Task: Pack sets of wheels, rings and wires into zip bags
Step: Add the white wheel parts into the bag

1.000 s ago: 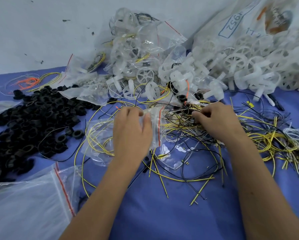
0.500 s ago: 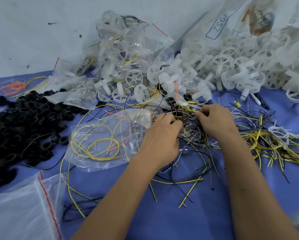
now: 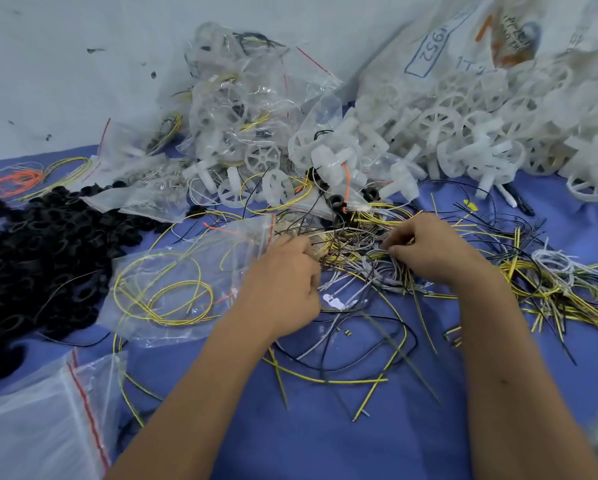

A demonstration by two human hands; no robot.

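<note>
Head view: left hand (image 3: pixel 283 289) has left the zip bag (image 3: pixel 186 282), which lies released left of the wire tangle (image 3: pixel 356 258); both hands, right hand (image 3: pixel 429 251) included, now pinch wires there, gathering the next set.

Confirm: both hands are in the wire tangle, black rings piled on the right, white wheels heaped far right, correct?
One error: the black rings are piled on the left, not the right. The head view shows it. The rest holds: left hand and right hand are both in the wire tangle, and the white wheels are heaped far right.
</note>
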